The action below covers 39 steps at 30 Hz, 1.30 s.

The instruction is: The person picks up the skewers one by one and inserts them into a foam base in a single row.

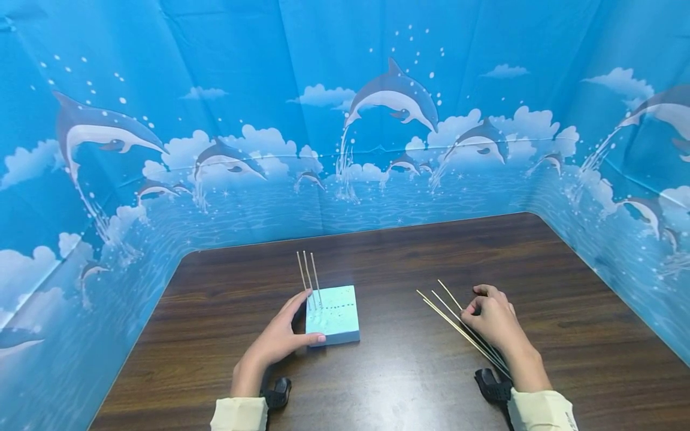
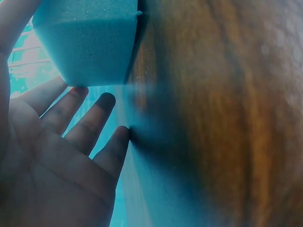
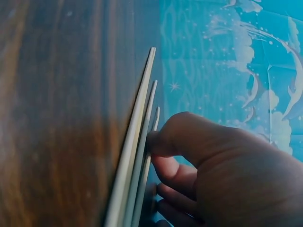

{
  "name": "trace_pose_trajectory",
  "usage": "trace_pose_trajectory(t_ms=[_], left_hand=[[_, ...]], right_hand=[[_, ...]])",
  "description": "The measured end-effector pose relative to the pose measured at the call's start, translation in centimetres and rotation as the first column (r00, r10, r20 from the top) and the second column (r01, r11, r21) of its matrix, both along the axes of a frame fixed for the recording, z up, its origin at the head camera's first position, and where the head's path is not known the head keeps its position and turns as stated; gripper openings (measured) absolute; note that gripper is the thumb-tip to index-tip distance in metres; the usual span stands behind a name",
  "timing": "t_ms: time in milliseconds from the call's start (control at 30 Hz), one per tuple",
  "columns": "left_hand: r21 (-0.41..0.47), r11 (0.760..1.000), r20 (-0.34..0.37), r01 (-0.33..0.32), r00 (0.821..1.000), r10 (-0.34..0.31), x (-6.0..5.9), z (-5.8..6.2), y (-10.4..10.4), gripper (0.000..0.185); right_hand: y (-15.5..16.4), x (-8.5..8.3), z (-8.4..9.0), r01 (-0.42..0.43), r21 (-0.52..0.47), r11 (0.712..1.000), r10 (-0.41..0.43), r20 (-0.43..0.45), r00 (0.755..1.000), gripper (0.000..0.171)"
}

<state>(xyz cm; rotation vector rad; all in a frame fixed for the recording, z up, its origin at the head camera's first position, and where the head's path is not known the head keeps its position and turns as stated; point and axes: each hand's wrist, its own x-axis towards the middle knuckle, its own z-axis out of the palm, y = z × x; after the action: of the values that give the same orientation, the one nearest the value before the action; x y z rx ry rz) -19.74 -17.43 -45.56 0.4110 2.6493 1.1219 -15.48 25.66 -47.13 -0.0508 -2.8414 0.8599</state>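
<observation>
A light blue foam block (image 1: 333,314) lies on the dark wooden table (image 1: 404,257), with three thin wooden sticks (image 1: 309,275) standing upright in its far left part. My left hand (image 1: 280,338) braces the block's near left corner, thumb along the front face and straight fingers beside the left side. In the left wrist view the fingertips of that hand (image 2: 61,156) lie just under the block (image 2: 90,42). To the right, three loose sticks (image 1: 450,321) lie side by side on the table. My right hand (image 1: 496,323) rests over them, thumb tip and curled fingers (image 3: 222,170) pinching the nearest stick (image 3: 152,137).
A blue dolphin-print backdrop (image 1: 345,137) walls the table on the left, back and right. Black wrist straps (image 1: 277,392) sit at both cuffs. Bare tabletop lies between the block and the loose sticks and behind them.
</observation>
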Motion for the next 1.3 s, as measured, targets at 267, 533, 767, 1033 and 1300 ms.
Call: trace_pose_trajectory(t_ms=[267,533,767,1033,1300], left_hand=[[-0.009,1.000,0.003,-0.009,1.000,0.009,0.4,0.2,-0.4,0.100],[0.002,1.000,-0.006,-0.021,1.000,0.021,0.4,0.2,-0.6,0.102],[0.004,1.000,-0.021,-0.017,1.000,0.017,0.2,0.2,-0.3,0.103],[-0.006,1.000,-0.046,-0.017,0.999,0.017,0.3,0.5,-0.1,0.103],[0.007,1.000,-0.034,-0.005,0.999,0.006,0.2,0.5,0.1,0.102]], right_hand=[[-0.7,-0.2,0.1,0.021,0.004,1.000,-0.021,-0.063,0.998,0.019],[-2.4,-1.2,2.8,0.040,-0.077,0.996,-0.052,-0.162,0.986,0.004],[-5.5,-2.0,5.4,0.006,-0.121,0.993,-0.048,-0.349,0.936,0.007],[-10.2,-3.5,8.2,-0.148,-0.195,0.970,0.056,-0.414,0.909,0.009],[-15.7,-5.1,9.8,-0.304,-0.290,0.907,0.170,-0.408,0.897,0.010]])
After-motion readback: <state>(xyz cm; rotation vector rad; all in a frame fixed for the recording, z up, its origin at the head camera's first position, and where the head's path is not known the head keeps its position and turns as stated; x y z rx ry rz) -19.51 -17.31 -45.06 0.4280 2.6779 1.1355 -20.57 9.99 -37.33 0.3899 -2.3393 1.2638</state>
